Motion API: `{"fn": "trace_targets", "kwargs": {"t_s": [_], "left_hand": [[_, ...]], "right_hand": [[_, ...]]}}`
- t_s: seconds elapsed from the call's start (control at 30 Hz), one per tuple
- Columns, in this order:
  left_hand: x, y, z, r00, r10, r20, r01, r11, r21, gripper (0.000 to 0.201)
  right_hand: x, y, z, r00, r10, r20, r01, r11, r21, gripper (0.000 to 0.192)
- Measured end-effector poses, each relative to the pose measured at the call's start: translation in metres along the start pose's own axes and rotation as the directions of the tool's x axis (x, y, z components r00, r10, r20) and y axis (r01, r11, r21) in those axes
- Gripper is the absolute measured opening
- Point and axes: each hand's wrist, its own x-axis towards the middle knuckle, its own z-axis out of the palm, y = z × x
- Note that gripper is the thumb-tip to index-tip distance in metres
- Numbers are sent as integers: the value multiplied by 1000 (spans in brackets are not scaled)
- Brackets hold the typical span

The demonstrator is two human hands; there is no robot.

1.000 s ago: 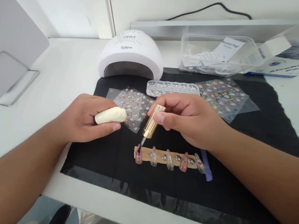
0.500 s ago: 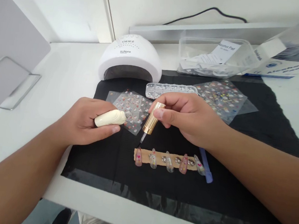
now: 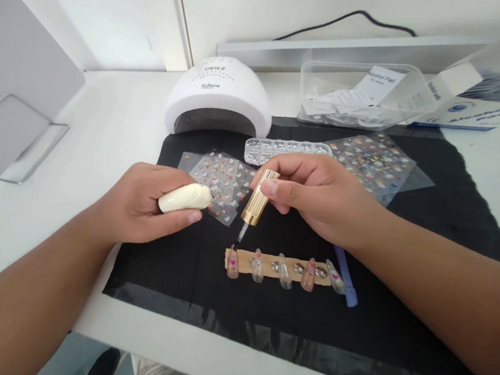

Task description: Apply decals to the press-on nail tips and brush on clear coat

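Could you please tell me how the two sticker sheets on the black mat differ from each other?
The left sticker sheet lies near the left hand, its corner hidden behind the cream bottle; the right sticker sheet lies apart from both hands, fully in view. The left one looks smaller, with mostly white and red shapes; the right one looks larger and more colourful. Both lie flat on the black mat.

Five nail tips [image 3: 284,270] are sitting on one strip [image 3: 278,267]. Two sticker sheets [image 3: 222,179] are lying on one mat [image 3: 396,319]. One lamp [image 3: 218,99], one gem box [image 3: 286,150], one bottle [image 3: 185,198] and one brush [image 3: 254,208] are showing.
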Motion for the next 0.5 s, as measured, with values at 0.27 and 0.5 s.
{"fn": "trace_targets", "kwargs": {"t_s": [0.27, 0.5], "left_hand": [[1, 0, 1, 1000, 13, -7, -13, 1000, 9, 5], [1, 1, -1, 1000, 10, 3, -10, 1000, 15, 5]], "right_hand": [[-2, 0, 1, 995, 64, 72, -62, 998, -29, 33], [-2, -2, -1, 996, 31, 89, -35, 998, 45, 30]]}}
